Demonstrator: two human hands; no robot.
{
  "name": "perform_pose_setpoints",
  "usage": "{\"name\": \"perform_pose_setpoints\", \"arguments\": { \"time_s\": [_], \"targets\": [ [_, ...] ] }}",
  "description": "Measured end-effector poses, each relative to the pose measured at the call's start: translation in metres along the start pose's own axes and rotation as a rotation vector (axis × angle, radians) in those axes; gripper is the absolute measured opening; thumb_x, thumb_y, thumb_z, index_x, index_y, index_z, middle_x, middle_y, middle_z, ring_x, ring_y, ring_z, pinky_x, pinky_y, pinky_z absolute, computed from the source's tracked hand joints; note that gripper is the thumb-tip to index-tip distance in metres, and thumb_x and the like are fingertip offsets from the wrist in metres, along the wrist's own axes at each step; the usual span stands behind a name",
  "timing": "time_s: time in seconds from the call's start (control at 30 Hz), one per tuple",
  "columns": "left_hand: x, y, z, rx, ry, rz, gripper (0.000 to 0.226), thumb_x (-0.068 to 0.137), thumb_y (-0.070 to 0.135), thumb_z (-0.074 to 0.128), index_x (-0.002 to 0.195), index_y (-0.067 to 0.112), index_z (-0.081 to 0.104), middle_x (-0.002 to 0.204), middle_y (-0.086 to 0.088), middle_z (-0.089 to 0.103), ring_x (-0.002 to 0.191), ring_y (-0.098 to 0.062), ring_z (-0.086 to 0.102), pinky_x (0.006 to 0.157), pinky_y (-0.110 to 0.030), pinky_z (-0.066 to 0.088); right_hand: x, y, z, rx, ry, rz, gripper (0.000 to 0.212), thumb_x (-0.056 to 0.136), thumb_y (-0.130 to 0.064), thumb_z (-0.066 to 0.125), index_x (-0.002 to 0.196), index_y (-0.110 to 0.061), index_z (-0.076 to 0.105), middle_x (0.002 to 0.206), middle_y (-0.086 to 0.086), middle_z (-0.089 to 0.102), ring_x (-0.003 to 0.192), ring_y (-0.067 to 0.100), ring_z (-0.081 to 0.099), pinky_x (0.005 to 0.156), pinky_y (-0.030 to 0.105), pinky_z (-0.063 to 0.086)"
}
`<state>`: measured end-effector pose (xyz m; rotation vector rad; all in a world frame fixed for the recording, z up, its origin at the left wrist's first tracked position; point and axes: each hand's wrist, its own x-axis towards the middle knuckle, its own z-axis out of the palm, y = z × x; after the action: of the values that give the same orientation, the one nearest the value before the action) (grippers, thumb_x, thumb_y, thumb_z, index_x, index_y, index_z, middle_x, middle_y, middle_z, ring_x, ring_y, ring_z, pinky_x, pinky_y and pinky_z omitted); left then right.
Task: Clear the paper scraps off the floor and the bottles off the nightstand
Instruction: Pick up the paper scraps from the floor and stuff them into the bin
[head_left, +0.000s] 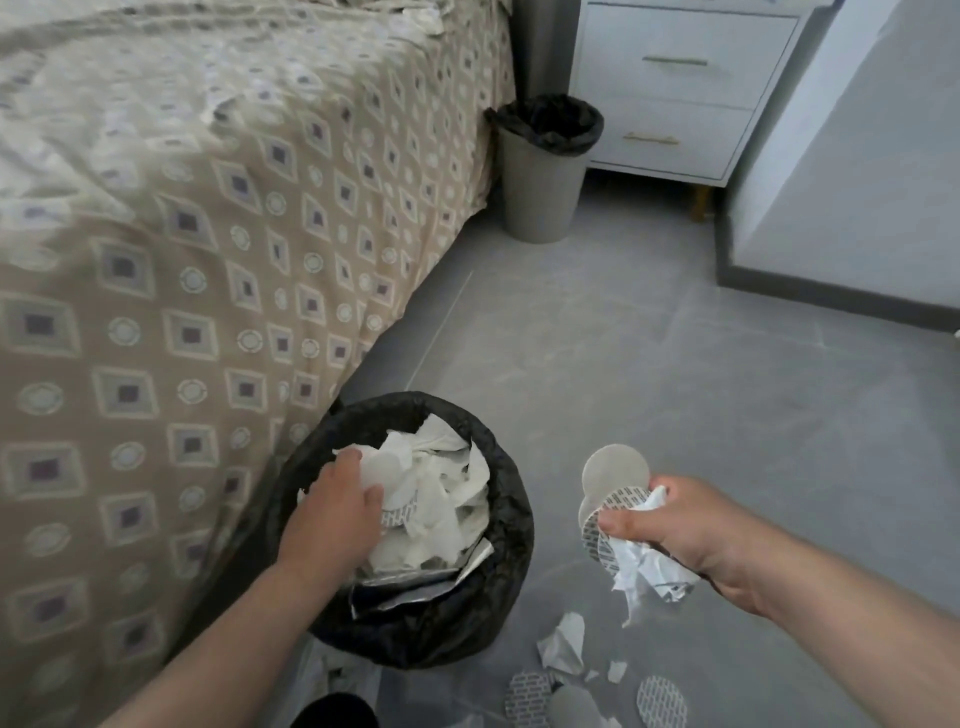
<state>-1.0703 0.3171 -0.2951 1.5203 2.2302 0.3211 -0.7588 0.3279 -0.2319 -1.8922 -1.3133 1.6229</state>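
Note:
A bin with a black liner (511, 525) stands on the floor beside the bed, filled with white paper scraps (441, 499). My left hand (332, 512) reaches into it, fingers on the scraps; whether it grips anything is unclear. My right hand (680, 530) hovers right of the bin and grips a bunch of round paper discs and crumpled paper (618, 499). More torn paper (563, 644) and round discs (661, 701) lie on the floor below my right hand. The white nightstand (680, 88) stands at the far end; its top and any bottles are out of view.
The bed with a patterned beige cover (208, 260) fills the left side. A second grey bin with a black liner (545, 166) stands between bed and nightstand. A white wall with dark skirting (831, 291) runs along the right. Grey floor tiles (649, 353) stretch between.

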Motion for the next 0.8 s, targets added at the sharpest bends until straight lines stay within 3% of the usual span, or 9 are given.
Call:
{"name": "perform_pose_setpoints", "arguments": {
  "time_s": [0.17, 0.23, 0.3, 0.37, 0.43, 0.53, 0.63, 0.73, 0.8],
  "targets": [
    [-0.004, -0.007, -0.006, -0.037, 0.073, 0.023, 0.09, 0.081, 0.041, 0.065, 0.148, 0.016, 0.011, 0.144, -0.015, 0.027, 0.123, -0.037, 0.044, 0.093, -0.046, 0.043, -0.003, -0.001, 0.003, -0.021, -0.001, 0.023, 0.024, 0.074, -0.017, 0.08, 0.094, -0.009, 0.07, 0.086, 0.013, 0.076, 0.08, 0.027, 0.072, 0.083, 0.043, 0.056],
    [-0.007, -0.016, -0.019, -0.091, 0.188, 0.051, 0.088, 0.079, 0.045, 0.066, 0.147, 0.015, 0.019, 0.147, -0.015, 0.029, 0.13, -0.035, 0.038, 0.101, -0.047, 0.036, -0.007, -0.003, 0.006, -0.044, 0.001, 0.029, 0.028, 0.073, -0.019, 0.081, 0.097, -0.009, 0.069, 0.088, 0.013, 0.076, 0.084, 0.029, 0.072, 0.085, 0.046, 0.055],
    [-0.009, -0.033, -0.026, -0.053, 0.279, 0.094, 0.081, 0.08, 0.055, 0.052, 0.143, 0.01, 0.03, 0.144, -0.016, 0.038, 0.129, -0.036, 0.039, 0.105, -0.048, 0.032, -0.012, -0.006, 0.011, -0.07, -0.011, 0.036, 0.03, 0.074, -0.02, 0.08, 0.099, -0.009, 0.068, 0.09, 0.015, 0.075, 0.089, 0.033, 0.072, 0.086, 0.048, 0.055],
    [-0.008, -0.053, -0.022, -0.014, 0.21, 0.08, 0.082, 0.081, 0.062, 0.035, 0.142, 0.007, 0.032, 0.145, -0.016, 0.039, 0.132, -0.034, 0.037, 0.109, -0.047, 0.029, -0.014, -0.007, 0.022, -0.091, -0.019, 0.048, 0.031, 0.073, -0.021, 0.081, 0.099, -0.008, 0.068, 0.092, 0.019, 0.074, 0.09, 0.037, 0.071, 0.085, 0.05, 0.055],
    [-0.008, -0.068, -0.009, -0.074, 0.062, 0.065, 0.08, 0.087, 0.061, 0.034, 0.147, 0.009, 0.024, 0.155, -0.013, 0.024, 0.142, -0.029, 0.021, 0.116, -0.044, 0.02, -0.013, -0.013, 0.039, -0.076, -0.027, 0.047, 0.033, 0.072, -0.022, 0.081, 0.097, -0.006, 0.067, 0.093, 0.024, 0.072, 0.085, 0.037, 0.071, 0.083, 0.053, 0.055],
    [-0.009, -0.08, 0.006, -0.118, 0.014, 0.108, 0.073, 0.094, 0.047, 0.037, 0.151, 0.012, 0.009, 0.16, -0.004, -0.004, 0.146, -0.015, -0.006, 0.118, -0.033, 0.001, 0.003, -0.03, 0.073, -0.059, -0.067, 0.0, 0.025, 0.077, -0.022, 0.078, 0.092, -0.006, 0.065, 0.085, 0.022, 0.073, 0.068, 0.023, 0.064, 0.067, 0.039, 0.055],
    [-0.008, -0.085, 0.008, -0.17, 0.026, 0.125, 0.078, 0.09, 0.059, 0.024, 0.151, 0.015, 0.002, 0.159, 0.002, -0.011, 0.144, -0.006, -0.013, 0.116, -0.027, -0.004, 0.032, -0.06, 0.117, -0.076, -0.124, -0.066, 0.018, 0.081, -0.025, 0.074, 0.092, -0.013, 0.065, 0.071, 0.002, 0.069, 0.051, 0.008, 0.059, 0.057, 0.024, 0.046],
    [-0.008, -0.09, 0.007, -0.193, 0.02, 0.129, 0.092, 0.078, 0.073, 0.01, 0.151, 0.019, 0.0, 0.157, 0.01, -0.012, 0.139, 0.002, -0.017, 0.113, -0.022, -0.007, 0.062, -0.083, 0.156, -0.16, -0.092, -0.113, 0.042, 0.083, -0.04, 0.066, 0.118, -0.02, 0.054, 0.093, 0.0, 0.066, 0.065, 0.011, 0.061, 0.062, 0.023, 0.047],
    [-0.008, -0.091, 0.007, -0.211, 0.017, 0.14, 0.094, 0.074, 0.073, 0.008, 0.151, 0.019, 0.0, 0.154, 0.013, -0.013, 0.137, 0.005, -0.02, 0.112, -0.02, -0.008, 0.078, -0.088, 0.166, -0.317, -0.042, -0.166, 0.062, 0.083, -0.054, 0.055, 0.136, -0.025, 0.04, 0.123, 0.001, 0.058, 0.098, 0.019, 0.064, 0.078, 0.027, 0.049]
  ]
}}
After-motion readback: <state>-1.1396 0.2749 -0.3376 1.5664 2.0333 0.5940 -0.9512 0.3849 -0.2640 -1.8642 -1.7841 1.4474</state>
